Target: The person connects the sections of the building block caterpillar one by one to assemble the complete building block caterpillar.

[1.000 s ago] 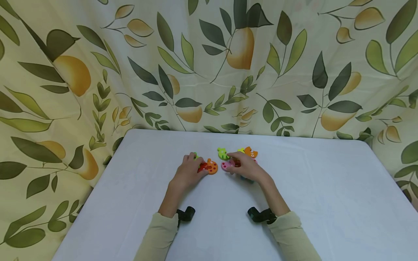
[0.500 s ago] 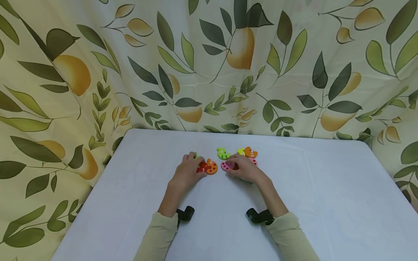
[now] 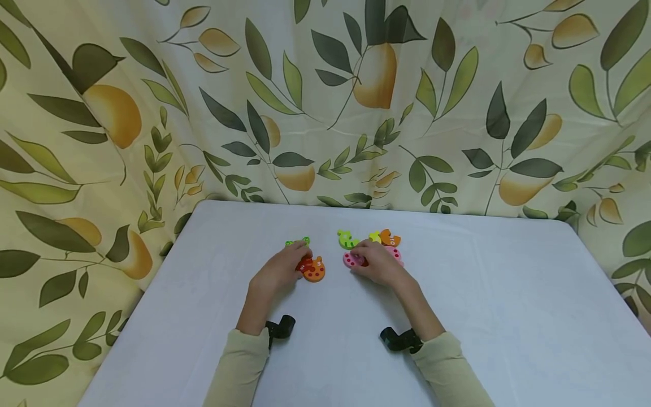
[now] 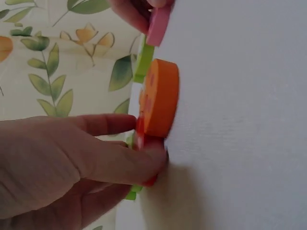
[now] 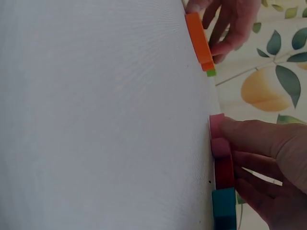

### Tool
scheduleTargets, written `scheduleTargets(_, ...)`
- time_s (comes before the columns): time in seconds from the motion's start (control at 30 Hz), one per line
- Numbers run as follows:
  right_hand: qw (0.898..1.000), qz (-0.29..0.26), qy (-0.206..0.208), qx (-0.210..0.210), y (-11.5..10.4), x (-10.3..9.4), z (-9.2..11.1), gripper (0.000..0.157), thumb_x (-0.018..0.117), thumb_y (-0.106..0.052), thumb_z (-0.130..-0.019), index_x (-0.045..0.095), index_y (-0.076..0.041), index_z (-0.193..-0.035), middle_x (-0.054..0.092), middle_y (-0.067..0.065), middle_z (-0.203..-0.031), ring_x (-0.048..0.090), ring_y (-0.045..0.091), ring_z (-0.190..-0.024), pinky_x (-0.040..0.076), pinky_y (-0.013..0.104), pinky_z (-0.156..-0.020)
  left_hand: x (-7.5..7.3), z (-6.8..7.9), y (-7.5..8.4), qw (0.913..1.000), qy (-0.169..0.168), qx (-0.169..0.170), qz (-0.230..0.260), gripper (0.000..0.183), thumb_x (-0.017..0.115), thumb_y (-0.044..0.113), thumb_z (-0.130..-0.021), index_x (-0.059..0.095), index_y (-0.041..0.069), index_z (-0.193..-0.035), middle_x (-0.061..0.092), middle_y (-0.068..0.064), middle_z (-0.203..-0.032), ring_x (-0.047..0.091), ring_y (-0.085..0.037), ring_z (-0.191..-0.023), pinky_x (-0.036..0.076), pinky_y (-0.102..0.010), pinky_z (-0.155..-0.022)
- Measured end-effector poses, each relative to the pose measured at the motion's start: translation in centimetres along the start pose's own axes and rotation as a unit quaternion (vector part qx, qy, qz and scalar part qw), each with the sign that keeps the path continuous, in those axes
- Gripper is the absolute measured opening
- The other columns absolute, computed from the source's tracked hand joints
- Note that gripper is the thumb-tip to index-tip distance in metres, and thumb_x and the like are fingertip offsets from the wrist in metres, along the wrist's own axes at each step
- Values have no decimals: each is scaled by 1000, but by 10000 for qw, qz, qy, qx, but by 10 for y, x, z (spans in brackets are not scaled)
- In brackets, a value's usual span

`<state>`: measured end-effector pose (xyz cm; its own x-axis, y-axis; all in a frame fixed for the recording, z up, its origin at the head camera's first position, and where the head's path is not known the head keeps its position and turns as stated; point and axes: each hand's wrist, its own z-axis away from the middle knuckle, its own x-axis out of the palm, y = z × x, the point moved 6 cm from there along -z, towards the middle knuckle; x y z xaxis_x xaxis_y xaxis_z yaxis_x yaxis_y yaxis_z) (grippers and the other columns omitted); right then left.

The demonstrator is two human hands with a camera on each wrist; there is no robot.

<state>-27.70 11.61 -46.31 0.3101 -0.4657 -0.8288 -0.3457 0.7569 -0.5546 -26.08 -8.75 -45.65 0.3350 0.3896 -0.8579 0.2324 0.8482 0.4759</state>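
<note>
My left hand (image 3: pixel 277 268) pinches a red puzzle piece (image 3: pixel 304 264) between thumb and fingers. Joined to it is an orange spotted puzzle piece (image 3: pixel 315 271), whose thick edge faces the left wrist camera. A green puzzle piece (image 3: pixel 299 242) lies just behind these fingers. To the right, my right hand (image 3: pixel 380 263) grips a pink spotted puzzle piece (image 5: pixel 217 125), its thumb against the near edge. A darker pink piece (image 5: pixel 221 148), a dark red piece (image 5: pixel 224 173) and a teal piece (image 5: pixel 224 203) line up beside it, mostly hidden under the hand in the head view.
Behind the right hand lie a light green piece (image 3: pixel 346 239), a yellow piece (image 3: pixel 375 236) and an orange piece marked 10 (image 3: pixel 390 238). Another pink piece (image 3: pixel 394 254) shows past the knuckles. The white-covered table (image 3: pixel 325 350) ends at a leaf-patterned curtain (image 3: pixel 325 102).
My left hand has drawn the red and orange pieces left and slightly nearer, uncovering more of the green piece behind. The right hand has shifted slightly left, staying at the pink piece.
</note>
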Motion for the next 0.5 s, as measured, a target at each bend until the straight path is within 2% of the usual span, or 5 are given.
scheduleTargets(0.1,9999,88,6,-110,-2,-1,2,39,71,-18,-88,65,-1,-123,60,17,-124,54,32,-118,49,47,-101,1,0,1,9995,-228,-90,184,41,60,-3,-87,55,8,-127,33,-10,-157,30,-28,-147,31,-44,-118)
scheduleTargets(0.17,9997,100,-3,-200,-4,-2,3,38,71,-17,-88,65,-2,-122,60,17,-124,54,33,-118,49,47,-101,2,-1,2,9993,-259,-148,238,38,58,3,-89,54,5,-127,36,-11,-155,34,-27,-144,33,-43,-117)
scheduleTargets(0.27,9995,131,-23,-300,-6,-2,4,36,70,-16,-89,66,-3,-122,60,18,-124,54,33,-118,49,47,-100,4,-3,6,9998,-74,-95,125,35,61,18,-92,55,3,-123,49,-11,-139,51,-24,-124,45,-39,-105)
scheduleTargets(0.4,9991,165,-115,-364,-6,0,4,36,69,-15,-89,66,-6,-124,59,19,-126,52,34,-118,49,48,-100,7,-5,9,9997,175,-158,44,47,73,34,-86,54,4,-118,52,-7,-112,51,-19,-96,50,-35,-84)
scheduleTargets(0.5,9988,171,-194,-423,-7,0,4,36,67,-14,-90,65,-7,-125,58,20,-127,52,35,-119,48,49,-101,8,-5,10,9991,218,-361,69,60,76,37,-83,51,3,-125,53,-9,-122,53,-21,-108,50,-37,-92)
